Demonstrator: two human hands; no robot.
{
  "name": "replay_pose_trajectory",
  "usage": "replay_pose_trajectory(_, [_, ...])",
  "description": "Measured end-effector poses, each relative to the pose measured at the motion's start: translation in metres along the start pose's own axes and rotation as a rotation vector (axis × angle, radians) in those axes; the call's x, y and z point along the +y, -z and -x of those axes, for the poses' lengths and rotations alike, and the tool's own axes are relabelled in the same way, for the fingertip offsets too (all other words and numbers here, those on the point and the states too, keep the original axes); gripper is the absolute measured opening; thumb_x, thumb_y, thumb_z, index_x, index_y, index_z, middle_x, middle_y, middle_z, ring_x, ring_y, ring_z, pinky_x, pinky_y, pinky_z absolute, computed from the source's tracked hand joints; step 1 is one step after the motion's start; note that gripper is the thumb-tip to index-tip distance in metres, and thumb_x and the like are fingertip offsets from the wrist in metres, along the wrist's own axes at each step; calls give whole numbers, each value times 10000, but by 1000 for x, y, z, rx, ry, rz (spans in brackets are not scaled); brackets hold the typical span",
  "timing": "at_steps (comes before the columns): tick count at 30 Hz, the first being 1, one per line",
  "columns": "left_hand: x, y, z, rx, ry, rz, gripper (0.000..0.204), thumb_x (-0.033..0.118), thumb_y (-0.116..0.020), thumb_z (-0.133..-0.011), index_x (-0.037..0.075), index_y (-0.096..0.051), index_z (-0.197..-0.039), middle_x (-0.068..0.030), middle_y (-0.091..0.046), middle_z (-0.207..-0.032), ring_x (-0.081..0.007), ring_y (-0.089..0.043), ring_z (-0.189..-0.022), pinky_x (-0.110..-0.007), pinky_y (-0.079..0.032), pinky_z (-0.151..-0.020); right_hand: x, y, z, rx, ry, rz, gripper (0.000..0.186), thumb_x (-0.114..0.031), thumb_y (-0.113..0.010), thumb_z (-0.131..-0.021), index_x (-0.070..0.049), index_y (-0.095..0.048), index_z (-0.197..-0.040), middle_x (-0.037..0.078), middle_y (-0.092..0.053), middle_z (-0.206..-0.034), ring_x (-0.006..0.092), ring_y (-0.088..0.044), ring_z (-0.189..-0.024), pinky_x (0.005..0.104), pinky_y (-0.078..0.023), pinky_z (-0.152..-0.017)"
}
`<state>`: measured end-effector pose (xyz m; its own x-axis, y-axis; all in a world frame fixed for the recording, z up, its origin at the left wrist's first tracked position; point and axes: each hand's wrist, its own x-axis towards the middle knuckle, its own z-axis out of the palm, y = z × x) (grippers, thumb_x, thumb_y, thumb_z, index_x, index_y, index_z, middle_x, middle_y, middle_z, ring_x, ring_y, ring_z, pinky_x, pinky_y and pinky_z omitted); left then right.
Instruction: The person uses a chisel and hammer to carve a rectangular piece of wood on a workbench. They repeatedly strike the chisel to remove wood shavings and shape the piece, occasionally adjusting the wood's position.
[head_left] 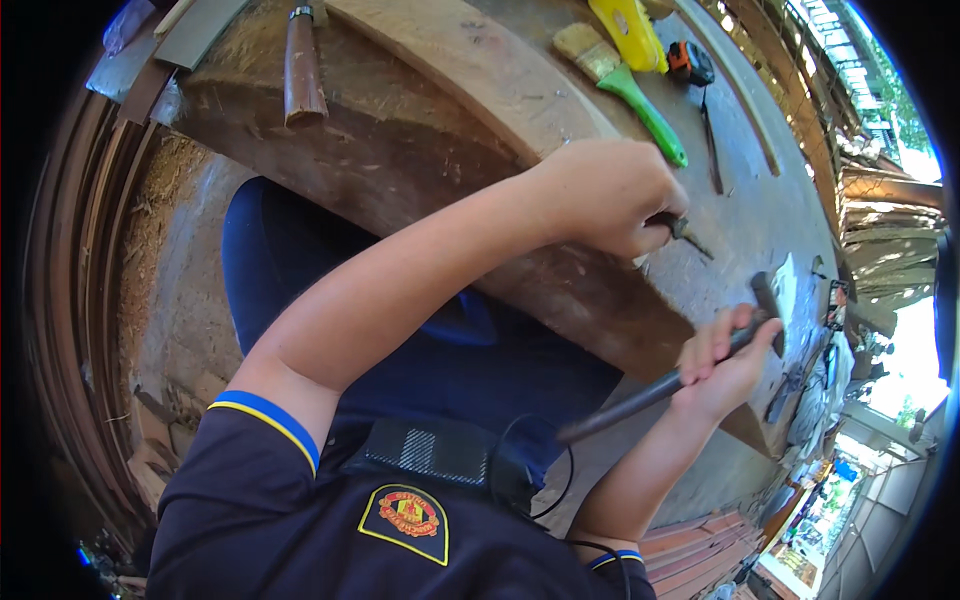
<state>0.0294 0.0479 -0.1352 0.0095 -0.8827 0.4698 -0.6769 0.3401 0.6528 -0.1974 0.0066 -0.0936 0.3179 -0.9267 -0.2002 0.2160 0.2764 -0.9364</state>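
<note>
"Hammer (pixel 640 402) first: where is it?"

"At the right, in the person's right hand (pixel 722 368). Fingers and thumb are wrapped round the handle close below the head, and the handle slants down toward the lap, its free end hanging over the legs."

"Does the head touch the surface (pixel 745 225)?"

"I can't tell from this angle. It shows against the surface's right part."

"And the left hand (pixel 605 195)?"

"Clenched round a slim dark metal tool (pixel 692 240). Only its narrow end pokes out of the fist, toward the right, so I can't say what kind it is. That fist is above and to the left of the hammer's head, and the two tools are apart."

"What lies about the left hand?"

"A curved wooden plank (pixel 480 65) runs from the upper left to just behind it. Beyond the fist is a paintbrush (pixel 640 108) with a green handle and pale bristles, then a yellow object (pixel 630 32) beside the bristles and a black and orange tape measure (pixel 690 62)."

"Anything farther left?"

"Yes, a brown wooden handle (pixel 303 75) with a metal band, well apart from both hands."
</note>
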Motion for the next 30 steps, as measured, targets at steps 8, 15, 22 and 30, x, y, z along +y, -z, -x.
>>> replay_pose_trajectory(8, [-8,3,3,9,-43,2,138,190,-651,-714,57,-640,-752,-150,-589,-619,-364,-599,-628,-453,-462,-565,10,-9,9,-174,-171,-3,468,-569,-346,-990,-129,-466,-885,-31,-338,-561,62,-244,-348,222,-175,-276])
replay_pose_trajectory(15, [-7,2,3,0,-14,-74,127,187,-649,-695,68,-637,-737,-123,-601,-618,-353,-602,-619,-443,-467,-559,22,-29,14,-123,-119,25,466,-519,-326,-1015,-89,-413,-858,-8,-338,-554,61,-238,-337,217,-188,-271])
replay_pose_trajectory(22, [12,-10,3,-21,-29,-202,260,329,-663,-741,74,-623,-702,-130,-608,-613,-351,-607,-586,-439,-467,-532,22,13,10,-50,-109,-58,462,-530,-296,-1016,-112,-411,-859,-15,-316,-550,54,-212,-333,211,-184,-260])
replay_pose_trajectory(30, [42,-70,-26,-26,-27,-153,452,456,-577,-845,33,-594,-687,-170,-571,-528,-351,-609,-525,-430,-453,-501,24,36,25,10,-107,-96,465,-529,-305,-1015,-104,-412,-860,-21,-312,-548,61,-219,-321,215,-189,-248])
